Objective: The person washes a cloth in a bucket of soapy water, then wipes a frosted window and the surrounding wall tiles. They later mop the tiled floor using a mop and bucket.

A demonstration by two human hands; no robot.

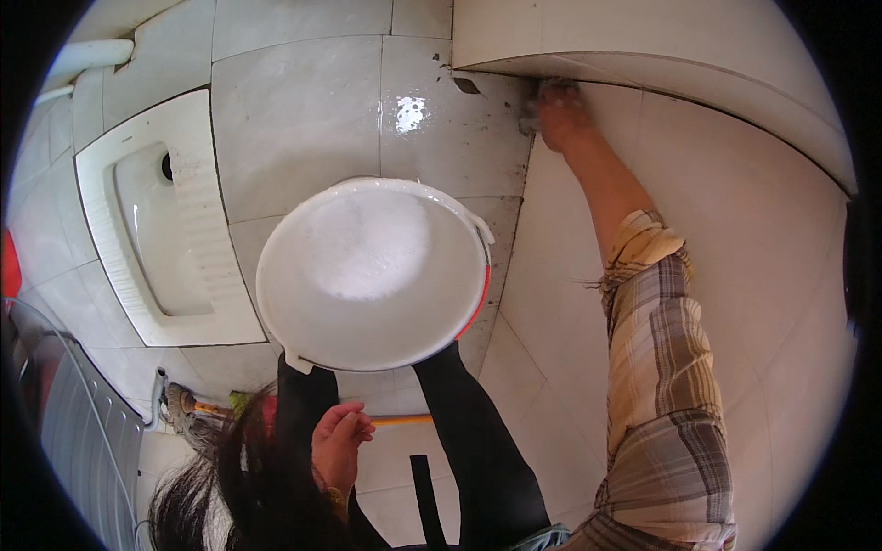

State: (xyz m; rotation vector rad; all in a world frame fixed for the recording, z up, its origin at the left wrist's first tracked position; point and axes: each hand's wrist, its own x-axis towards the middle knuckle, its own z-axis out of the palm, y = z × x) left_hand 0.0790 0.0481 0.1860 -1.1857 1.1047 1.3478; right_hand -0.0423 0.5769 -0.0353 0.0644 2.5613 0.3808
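Note:
My right hand (559, 115) reaches far forward and presses a grey scrubbing pad (533, 118) against the white tiled wall (717, 230), right below a ledge and near the dirty corner by the floor. Its fingers are closed around the pad. My left hand (338, 445) hangs low by my black-clad legs, fingers loosely curled and holding nothing. In front of my knees stands a red bucket with a white inside (372, 275), filled with soapy water.
A white floor-level squat toilet (165, 230) lies to the left on grey floor tiles (294, 110). A mop with an orange handle (197, 409) lies on the floor behind the bucket. A grey ribbed panel (83, 441) stands at the lower left.

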